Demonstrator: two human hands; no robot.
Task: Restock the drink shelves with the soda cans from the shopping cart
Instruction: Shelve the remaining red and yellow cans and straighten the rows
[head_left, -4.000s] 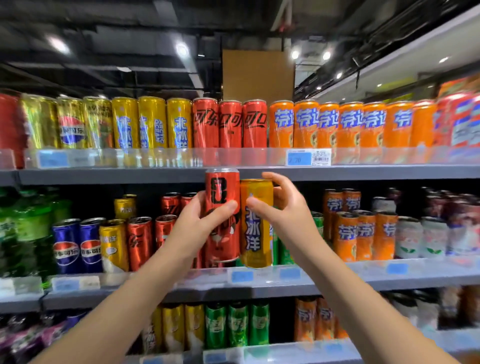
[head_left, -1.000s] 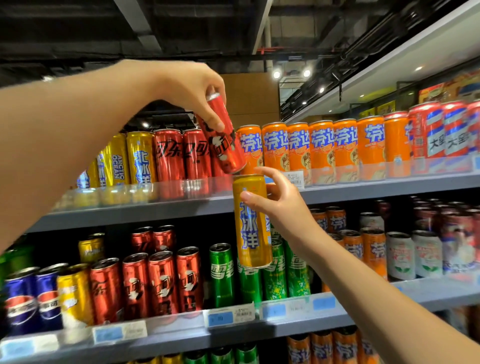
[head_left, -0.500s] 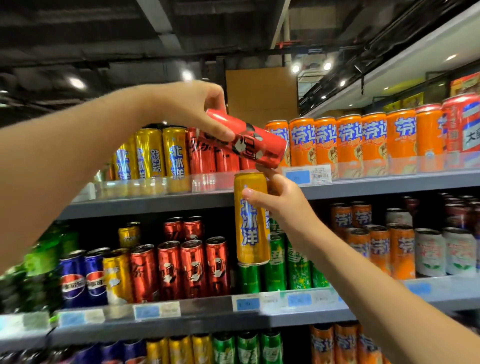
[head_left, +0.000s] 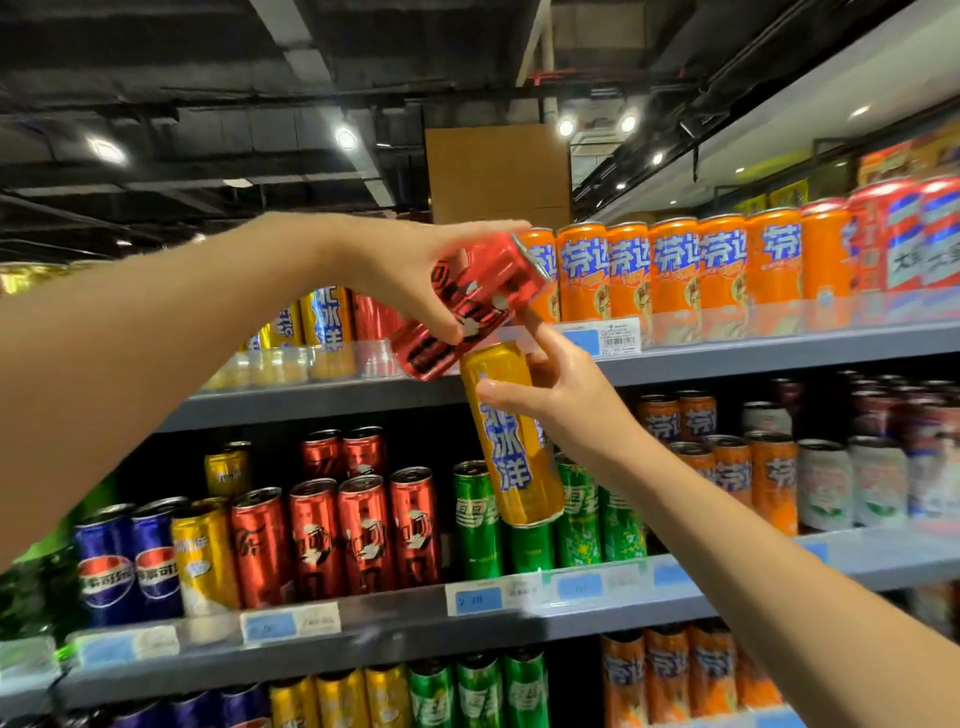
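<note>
At the front edge of the top shelf (head_left: 727, 358), the right hand (head_left: 566, 395) pinches an upright yellow can (head_left: 511, 436) in reserve while the left hand's (head_left: 415, 275) fingers curl round a tilted red can (head_left: 470, 304), seemingly angling it over the rail toward the red cans behind (head_left: 371, 317).

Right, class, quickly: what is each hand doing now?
Left hand: grips the tilted red can.
Right hand: grips the yellow can.
</note>
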